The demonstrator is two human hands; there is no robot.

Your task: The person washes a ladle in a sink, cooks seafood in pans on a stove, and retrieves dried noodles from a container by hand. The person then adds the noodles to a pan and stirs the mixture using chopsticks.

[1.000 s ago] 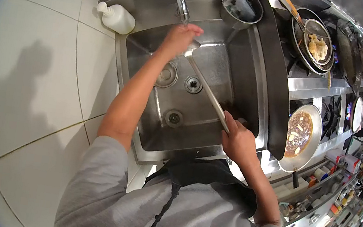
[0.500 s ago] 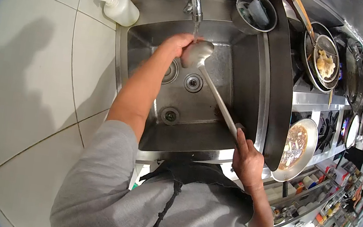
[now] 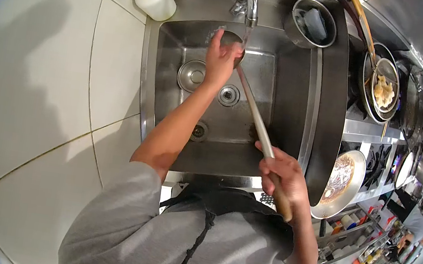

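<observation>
A long metal ladle (image 3: 253,105) with a wooden handle end slants across the sink (image 3: 293,89). My right hand (image 3: 283,175) is wrapped round its handle, near the sink's front right edge. At the ladle's bowl, under the faucet (image 3: 251,5), my left hand (image 3: 222,60) lies against the metal with thumb and fingers apart, covering part of the bowl. Water runs from the spout onto the bowl and fingers. Below my left wrist, a round metal strainer (image 3: 191,75) sits on the sink floor beside a drain (image 3: 228,95).
A white pump bottle (image 3: 155,1) stands at the sink's back left corner. A metal pot (image 3: 292,31) is at the back right. Beyond a metal divider (image 3: 329,121), a strainer with pale food (image 3: 383,92) and a pan of brown sauce (image 3: 354,184) rest by the burners.
The ladle's bowl has turned over under the water and its handle end has come up into view. My left hand has shifted from behind the bowl to over it, fingers spreading.
</observation>
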